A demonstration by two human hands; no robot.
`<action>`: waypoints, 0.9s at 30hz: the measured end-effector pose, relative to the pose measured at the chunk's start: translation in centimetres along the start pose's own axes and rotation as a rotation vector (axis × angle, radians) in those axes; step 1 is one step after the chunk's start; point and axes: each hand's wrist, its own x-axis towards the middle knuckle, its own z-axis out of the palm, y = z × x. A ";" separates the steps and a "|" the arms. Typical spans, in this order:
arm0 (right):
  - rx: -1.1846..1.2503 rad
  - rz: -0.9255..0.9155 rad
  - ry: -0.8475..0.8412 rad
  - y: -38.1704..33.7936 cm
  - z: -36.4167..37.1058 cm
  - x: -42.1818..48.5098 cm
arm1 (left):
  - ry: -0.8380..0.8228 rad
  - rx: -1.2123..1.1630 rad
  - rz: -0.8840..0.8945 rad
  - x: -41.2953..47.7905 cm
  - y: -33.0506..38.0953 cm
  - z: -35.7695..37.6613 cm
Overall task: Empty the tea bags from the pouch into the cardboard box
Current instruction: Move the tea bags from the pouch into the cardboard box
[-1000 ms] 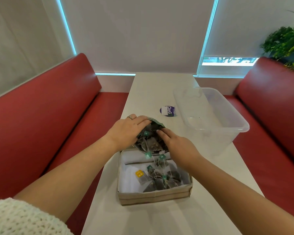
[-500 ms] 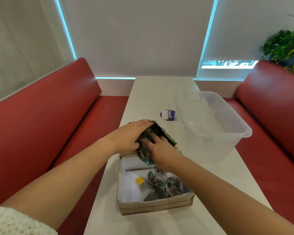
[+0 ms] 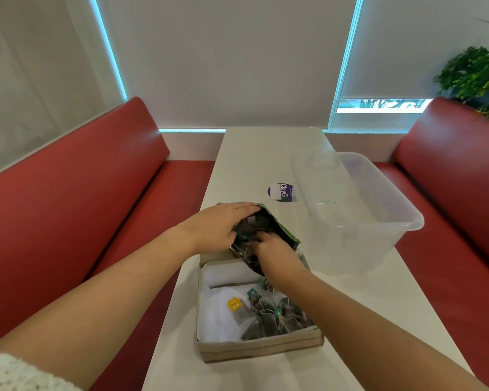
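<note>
Right hand (image 3: 277, 253): fingertips hidden inside the pouch (image 3: 268, 230) mouth; grip cannot be determined. Left hand (image 3: 219, 225): fingers flat over the pouch top, thumb beneath, clasping it. Pouch is held tilted over the far edge of the cardboard box (image 3: 259, 347). Tea bags (image 3: 271, 316) lie heaped in the box's near right corner. Clear plastic bin (image 3: 359, 210) stands on the tabletop (image 3: 249, 156) to the right.

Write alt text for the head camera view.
Two bare hands work a dark foil pouch over an open cardboard box of pyramid tea bags: left hand holds it, right hand reaches inside. A clear plastic tub sits right.
</note>
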 end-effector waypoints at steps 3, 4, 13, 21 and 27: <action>0.082 -0.108 0.167 0.9 0.7 -1.1 | 0.000 0.009 -0.007 0.0 0.0 -0.1; 0.111 -0.134 0.217 1.3 0.9 -1.4 | 0.003 0.017 -0.010 0.0 -0.1 -0.1; 0.147 -0.453 0.314 1.6 1.8 -5.7 | 0.021 0.109 -0.065 0.3 -0.4 -0.2; 0.179 -0.504 0.189 0.5 3.8 -6.1 | 0.028 0.115 -0.078 0.1 -0.3 0.0; 0.170 -0.525 0.147 -2.2 3.2 -3.9 | 0.043 0.108 -0.086 -0.3 0.1 -0.1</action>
